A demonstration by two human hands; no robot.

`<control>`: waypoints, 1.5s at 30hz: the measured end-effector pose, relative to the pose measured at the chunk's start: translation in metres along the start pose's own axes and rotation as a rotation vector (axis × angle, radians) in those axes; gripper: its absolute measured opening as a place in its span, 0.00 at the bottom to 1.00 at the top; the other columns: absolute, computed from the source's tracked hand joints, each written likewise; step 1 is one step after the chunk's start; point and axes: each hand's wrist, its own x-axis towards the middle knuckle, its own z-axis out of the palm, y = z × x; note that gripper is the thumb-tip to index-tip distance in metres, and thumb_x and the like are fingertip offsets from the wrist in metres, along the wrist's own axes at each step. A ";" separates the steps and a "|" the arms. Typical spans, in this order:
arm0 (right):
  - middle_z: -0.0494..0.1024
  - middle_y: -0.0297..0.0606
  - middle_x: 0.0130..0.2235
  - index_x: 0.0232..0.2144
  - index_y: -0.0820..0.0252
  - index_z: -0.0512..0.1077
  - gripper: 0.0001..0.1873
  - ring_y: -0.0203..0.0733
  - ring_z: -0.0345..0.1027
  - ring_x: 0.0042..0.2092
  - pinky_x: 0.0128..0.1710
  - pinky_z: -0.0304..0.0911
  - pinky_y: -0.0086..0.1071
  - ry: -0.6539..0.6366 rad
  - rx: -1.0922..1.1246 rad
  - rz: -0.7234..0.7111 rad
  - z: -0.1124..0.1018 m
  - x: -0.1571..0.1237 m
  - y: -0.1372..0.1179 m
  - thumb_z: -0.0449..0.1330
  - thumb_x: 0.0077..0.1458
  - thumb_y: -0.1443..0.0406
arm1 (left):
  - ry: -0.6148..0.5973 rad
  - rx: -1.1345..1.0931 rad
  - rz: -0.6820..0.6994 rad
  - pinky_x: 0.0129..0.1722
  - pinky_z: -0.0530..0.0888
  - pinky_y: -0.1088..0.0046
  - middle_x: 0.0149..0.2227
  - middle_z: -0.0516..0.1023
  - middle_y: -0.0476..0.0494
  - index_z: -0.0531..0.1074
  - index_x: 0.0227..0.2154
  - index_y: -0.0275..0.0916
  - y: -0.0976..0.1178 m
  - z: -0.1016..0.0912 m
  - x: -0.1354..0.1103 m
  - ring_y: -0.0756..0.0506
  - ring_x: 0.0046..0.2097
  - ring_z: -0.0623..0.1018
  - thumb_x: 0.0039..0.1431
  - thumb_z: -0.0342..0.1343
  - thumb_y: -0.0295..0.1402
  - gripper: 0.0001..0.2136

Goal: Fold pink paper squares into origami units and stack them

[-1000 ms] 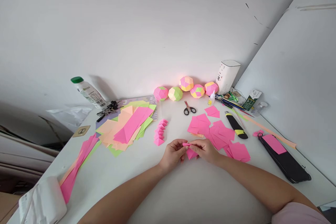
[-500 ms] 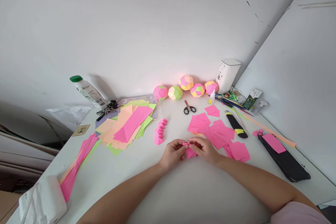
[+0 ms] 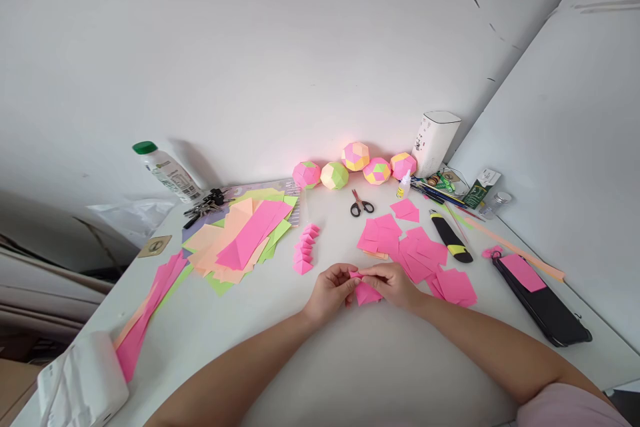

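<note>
Between my two hands is a small pink paper piece (image 3: 367,293), partly folded and partly covered by my fingers. My left hand (image 3: 332,289) pinches its left side near the upper edge. My right hand (image 3: 392,282) grips the same paper from the right, thumb and fingers on the upper edge. To the left of my hands stands a short row of folded pink paper units (image 3: 305,250), nested one behind another. Loose pink paper squares (image 3: 417,253) lie spread to the right, close to my right hand.
Scissors (image 3: 361,204) and a small glue bottle (image 3: 403,184) lie beyond my hands, before several paper balls (image 3: 335,175). A cutter knife (image 3: 451,237) and black pouch (image 3: 541,305) are on the right. Coloured sheets (image 3: 253,237), keys (image 3: 206,205) and a bottle (image 3: 167,172) are left.
My right hand has shifted slightly on the pink paper, and more of the paper's lower part now shows below the fingers. Everything else on the table stays in place.
</note>
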 end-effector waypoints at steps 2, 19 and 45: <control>0.79 0.39 0.28 0.37 0.59 0.77 0.12 0.38 0.70 0.27 0.24 0.64 0.30 -0.004 0.008 0.016 0.000 0.001 -0.002 0.57 0.55 0.61 | 0.004 0.010 -0.010 0.14 0.65 0.79 0.19 0.64 0.56 0.68 0.33 0.35 0.000 0.000 0.000 0.55 0.17 0.66 0.43 0.63 0.41 0.18; 0.74 0.36 0.23 0.35 0.61 0.77 0.13 0.33 0.61 0.22 0.20 0.56 0.28 -0.024 0.010 0.048 -0.001 0.002 -0.011 0.56 0.55 0.60 | -0.043 0.009 -0.022 0.15 0.67 0.78 0.15 0.67 0.54 0.68 0.28 0.35 0.001 -0.003 0.002 0.53 0.17 0.66 0.47 0.61 0.40 0.13; 0.75 0.36 0.25 0.36 0.60 0.77 0.13 0.36 0.64 0.23 0.20 0.61 0.29 -0.033 0.088 0.205 -0.003 0.001 0.000 0.58 0.53 0.59 | 0.040 -0.085 -0.008 0.15 0.63 0.79 0.16 0.66 0.55 0.63 0.26 0.38 0.005 -0.004 0.001 0.54 0.17 0.65 0.50 0.56 0.43 0.13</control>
